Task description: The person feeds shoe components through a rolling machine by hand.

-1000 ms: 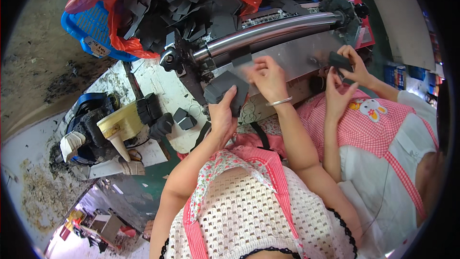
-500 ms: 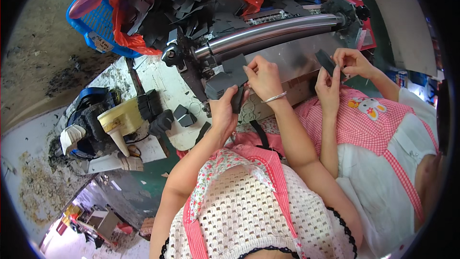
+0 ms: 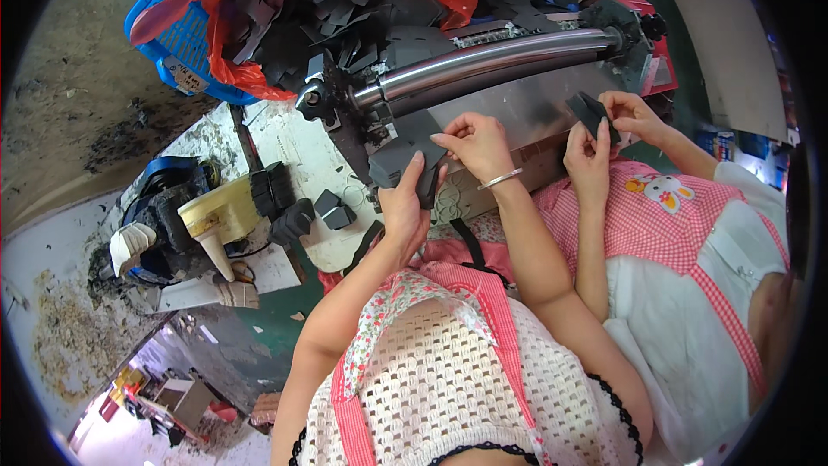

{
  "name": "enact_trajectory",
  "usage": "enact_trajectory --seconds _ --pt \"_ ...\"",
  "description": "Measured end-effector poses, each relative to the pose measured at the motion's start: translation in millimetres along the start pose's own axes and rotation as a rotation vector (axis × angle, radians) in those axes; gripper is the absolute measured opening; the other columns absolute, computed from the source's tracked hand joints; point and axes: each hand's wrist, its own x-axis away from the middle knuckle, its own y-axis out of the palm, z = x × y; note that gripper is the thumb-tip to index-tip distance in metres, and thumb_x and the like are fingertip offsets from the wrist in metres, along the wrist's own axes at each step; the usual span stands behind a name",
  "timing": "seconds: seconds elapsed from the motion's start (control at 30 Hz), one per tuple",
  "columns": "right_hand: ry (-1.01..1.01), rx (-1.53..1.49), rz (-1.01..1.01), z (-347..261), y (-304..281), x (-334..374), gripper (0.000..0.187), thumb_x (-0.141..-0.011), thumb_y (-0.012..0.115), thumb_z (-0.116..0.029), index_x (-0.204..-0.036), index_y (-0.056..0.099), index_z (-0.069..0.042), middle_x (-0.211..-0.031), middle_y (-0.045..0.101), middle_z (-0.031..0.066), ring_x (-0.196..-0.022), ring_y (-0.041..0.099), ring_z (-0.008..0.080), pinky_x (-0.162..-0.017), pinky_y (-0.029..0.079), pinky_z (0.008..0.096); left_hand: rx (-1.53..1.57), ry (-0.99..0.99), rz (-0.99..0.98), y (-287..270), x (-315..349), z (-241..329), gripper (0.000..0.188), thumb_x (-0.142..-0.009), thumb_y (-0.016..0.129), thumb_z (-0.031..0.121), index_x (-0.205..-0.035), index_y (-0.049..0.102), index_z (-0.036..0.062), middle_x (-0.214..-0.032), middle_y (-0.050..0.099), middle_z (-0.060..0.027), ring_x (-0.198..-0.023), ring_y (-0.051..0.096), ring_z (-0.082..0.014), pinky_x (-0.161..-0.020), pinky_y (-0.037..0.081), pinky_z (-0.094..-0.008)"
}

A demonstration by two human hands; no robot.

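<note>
My left hand [image 3: 405, 211] is closed around a small stack of dark grey foam-like sheets [image 3: 398, 160], its thumb pressing on the top. At the stack's far right edge, my right hand [image 3: 479, 151] pinches a thin dark sheet [image 3: 420, 128] between thumb and fingers. Both hands are just in front of a machine with a shiny metal roller [image 3: 500, 60]. Bundled dark pieces [image 3: 335, 210] lie on the pale worktop left of my left hand. Pale thin loops [image 3: 448, 204] hang beside that hand.
Behind the roller, a blue basket [image 3: 185, 43] lined with a red bag [image 3: 216, 26] holds many dark sheets. A tape dispenser [image 3: 220, 211] stands at left. On my right, a co-worker's hands [image 3: 595, 142] hold a dark stack [image 3: 586, 110] close to my right arm.
The sheet at my right fingertips has come lower, toward the stack in my left hand. My right hand has shifted slightly down. The co-worker's stack has turned.
</note>
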Motion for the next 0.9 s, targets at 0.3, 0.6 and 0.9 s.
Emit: enact_trajectory --seconds 0.3,0.6,0.9 --pt "0.121 -0.124 0.268 -14 10 -6 0.025 -0.079 0.075 -0.016 -0.079 0.061 0.004 -0.067 0.066 0.0124 -0.058 0.066 0.0178 -0.053 0.052 0.0296 0.013 0.017 0.001 -2 -6 -3 0.026 -0.091 0.059 0.003 -0.114 0.048 -0.0013 -0.108 0.058 -0.0141 -0.091 0.065 -0.0246 -0.073 0.061 -0.0340" --pt "0.178 -0.210 0.265 -21 8 -1 0.031 -0.078 0.077 -0.016 -0.090 0.059 0.006 -0.069 0.066 0.0097 -0.058 0.064 0.0128 -0.048 0.049 0.0239 0.069 -0.122 0.039 2 -7 3 0.033 -0.095 0.056 0.022 -0.114 0.048 -0.0043 -0.109 0.060 -0.0161 -0.093 0.066 -0.0274 -0.075 0.061 -0.0357" --pt "-0.010 0.084 -0.148 -19 -5 6 0.028 -0.076 0.074 -0.011 -0.093 0.064 0.009 -0.077 0.069 0.0134 -0.063 0.067 0.0165 -0.056 0.054 0.0266 -0.021 -0.153 -0.108 -5 -15 9 0.030 -0.094 0.057 0.017 -0.112 0.051 -0.0057 -0.109 0.059 -0.0175 -0.092 0.066 -0.0276 -0.075 0.061 -0.0383"
